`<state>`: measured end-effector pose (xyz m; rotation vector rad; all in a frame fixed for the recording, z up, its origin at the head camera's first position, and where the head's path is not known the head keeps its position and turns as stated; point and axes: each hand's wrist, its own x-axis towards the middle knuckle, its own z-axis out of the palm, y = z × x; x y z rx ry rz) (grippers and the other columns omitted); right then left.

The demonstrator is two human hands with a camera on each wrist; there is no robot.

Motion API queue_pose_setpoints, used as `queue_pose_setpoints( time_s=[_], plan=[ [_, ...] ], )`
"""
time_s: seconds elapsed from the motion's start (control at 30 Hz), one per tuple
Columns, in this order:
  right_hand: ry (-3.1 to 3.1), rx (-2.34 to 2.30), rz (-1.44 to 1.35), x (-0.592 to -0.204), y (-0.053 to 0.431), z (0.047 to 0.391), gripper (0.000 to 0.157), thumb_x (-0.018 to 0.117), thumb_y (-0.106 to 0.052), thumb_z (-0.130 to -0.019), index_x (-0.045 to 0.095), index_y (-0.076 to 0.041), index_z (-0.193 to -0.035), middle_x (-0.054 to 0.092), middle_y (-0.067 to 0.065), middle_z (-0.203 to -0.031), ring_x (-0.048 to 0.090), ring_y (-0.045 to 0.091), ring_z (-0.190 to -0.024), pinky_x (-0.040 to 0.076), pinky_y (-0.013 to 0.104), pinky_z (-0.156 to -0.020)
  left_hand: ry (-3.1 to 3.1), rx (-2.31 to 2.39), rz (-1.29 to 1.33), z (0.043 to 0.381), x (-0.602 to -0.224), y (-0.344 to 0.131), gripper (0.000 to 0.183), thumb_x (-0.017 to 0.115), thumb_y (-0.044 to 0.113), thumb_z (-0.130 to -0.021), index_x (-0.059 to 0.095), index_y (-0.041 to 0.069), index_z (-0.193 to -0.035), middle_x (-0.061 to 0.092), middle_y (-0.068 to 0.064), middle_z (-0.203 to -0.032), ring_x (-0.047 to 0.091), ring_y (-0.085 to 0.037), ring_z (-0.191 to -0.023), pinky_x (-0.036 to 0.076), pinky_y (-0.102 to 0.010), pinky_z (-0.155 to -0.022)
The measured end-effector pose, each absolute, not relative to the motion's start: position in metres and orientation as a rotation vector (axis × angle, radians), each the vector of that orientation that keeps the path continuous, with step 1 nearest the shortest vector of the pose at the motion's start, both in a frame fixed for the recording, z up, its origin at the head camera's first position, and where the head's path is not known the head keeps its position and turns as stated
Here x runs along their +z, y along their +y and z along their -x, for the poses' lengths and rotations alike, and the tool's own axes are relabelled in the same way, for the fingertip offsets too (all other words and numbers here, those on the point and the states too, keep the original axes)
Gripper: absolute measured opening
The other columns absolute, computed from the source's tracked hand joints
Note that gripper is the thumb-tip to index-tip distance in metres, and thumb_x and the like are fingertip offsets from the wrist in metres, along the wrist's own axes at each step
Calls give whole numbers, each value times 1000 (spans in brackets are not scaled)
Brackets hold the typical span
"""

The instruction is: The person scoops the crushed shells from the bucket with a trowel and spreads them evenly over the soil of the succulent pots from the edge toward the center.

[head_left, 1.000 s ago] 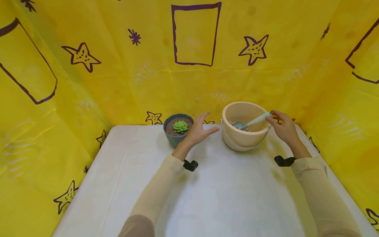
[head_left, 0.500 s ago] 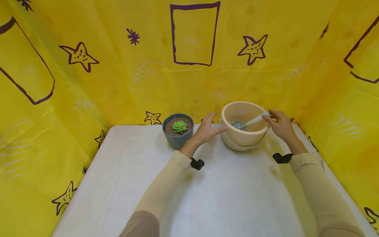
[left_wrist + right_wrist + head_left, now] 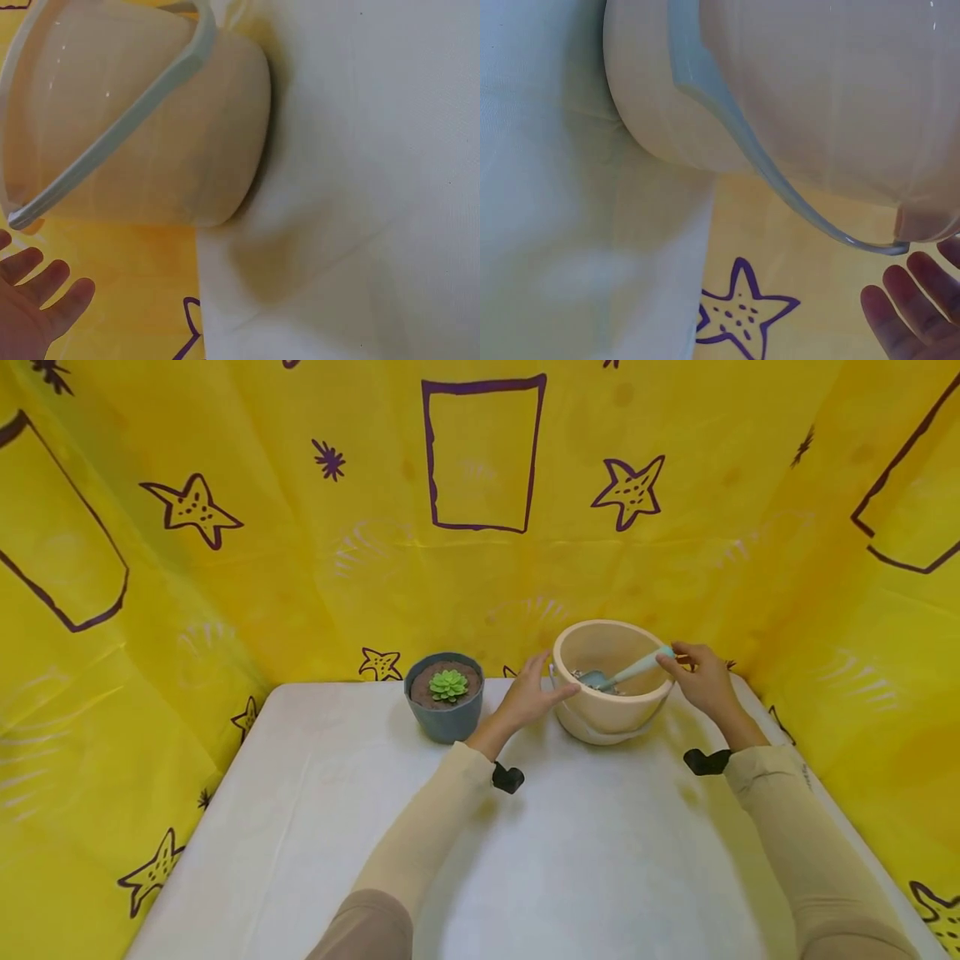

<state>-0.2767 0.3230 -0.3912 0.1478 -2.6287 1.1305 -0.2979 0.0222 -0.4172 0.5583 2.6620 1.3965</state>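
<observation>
A cream bucket (image 3: 600, 721) stands at the back of the white table, its pale grey handle (image 3: 124, 126) hanging down the near side. Inside lies a light blue toy shovel (image 3: 636, 670), its grip leaning on the right rim, over small whitish bits. My left hand (image 3: 527, 697) is at the bucket's left side, thumb right at the rim, fingers spread. On the opposite side, my right hand (image 3: 707, 682) has its thumb by the shovel's grip end. Its fingers (image 3: 922, 300) reach loosely past the rim, outside the bucket; its thumb is hidden in the right wrist view.
Left of the bucket stands a grey-blue pot (image 3: 448, 722) with brown soil and a green succulent (image 3: 448, 686). A yellow cloth (image 3: 480, 577) with purple drawings closes off the back and sides of the table (image 3: 585, 860). Black straps are on both wrists.
My left hand has moved right, away from the pot to the bucket's left rim. The right hand stays by the shovel's grip end. The whole head view has shifted slightly.
</observation>
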Motion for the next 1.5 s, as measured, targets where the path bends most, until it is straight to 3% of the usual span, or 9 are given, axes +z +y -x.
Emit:
queue_pose_setpoints(
  time_s=[0.37, 0.73, 0.87, 0.93, 1.03, 1.13, 1.27, 1.5],
  plan=[
    [-2627, 1044, -98, -389, 319, 278, 56, 52, -32, -101, 52, 15, -130, 49, 38, -128, 49, 50, -108, 42, 59, -92, 2671, 1408, -569, 300, -423, 28, 92, 63, 58, -87, 18, 17, -157, 26, -11, -160, 32, -34, -145, 34, -56, -113],
    [-2607, 945, -154, -377, 310, 277, 48, 59, -30, -98, 62, 13, -120, 55, 37, -123, 54, 51, -104, 45, 62, -87, 2680, 1407, -551, 300, -424, 35, 94, 64, 55, -88, 15, 15, -158, 23, -12, -161, 34, -37, -144, 36, -56, -112],
    [-2605, 971, -183, -368, 302, 279, 46, 62, -30, -96, 64, 11, -118, 62, 33, -115, 58, 47, -102, 50, 47, -82, 2718, 1395, -566, 300, -423, 34, 93, 64, 55, -88, 17, 17, -158, 22, -10, -162, 34, -37, -143, 37, -57, -111],
    [-2614, 1019, -176, -365, 298, 279, 47, 61, -32, -96, 64, 9, -119, 65, 31, -113, 62, 37, -96, 50, 33, -78, 2731, 1391, -585, 301, -423, 34, 92, 64, 55, -88, 17, 17, -157, 20, -10, -162, 32, -36, -144, 36, -57, -111],
    [-2607, 1157, -150, -363, 293, 282, 50, 61, -35, -96, 63, 8, -122, 69, 23, -106, 65, 13, -83, 50, 18, -73, 2752, 1371, -623, 302, -423, 33, 94, 65, 55, -88, 16, 15, -158, 18, -10, -163, 29, -34, -147, 34, -57, -113],
    [-2540, 1430, -163, -362, 285, 286, 52, 61, -32, -96, 58, 11, -125, 71, 1, -94, 61, -6, -74, 52, 9, -68, 2770, 1334, -663, 302, -422, 32, 94, 64, 54, -89, 14, 14, -158, 16, -11, -164, 29, -34, -147, 34, -56, -113],
    [-2409, 1734, -197, -362, 274, 291, 52, 61, -22, -96, 51, 19, -126, 64, -20, -83, 65, -4, -74, 55, 12, -71, 2757, 1315, -699, 303, -422, 32, 94, 63, 53, -90, 11, 12, -158, 14, -12, -164, 31, -34, -146, 34, -56, -113],
    [-2320, 1809, -190, -362, 255, 297, 53, 66, -22, -93, 53, 20, -123, 66, -17, -83, 65, -3, -73, 56, 13, -70, 2702, 1377, -676, 303, -422, 32, 96, 63, 54, -89, 11, 12, -158, 13, -8, -165, 28, -31, -147, 32, -53, -116]
  ],
)
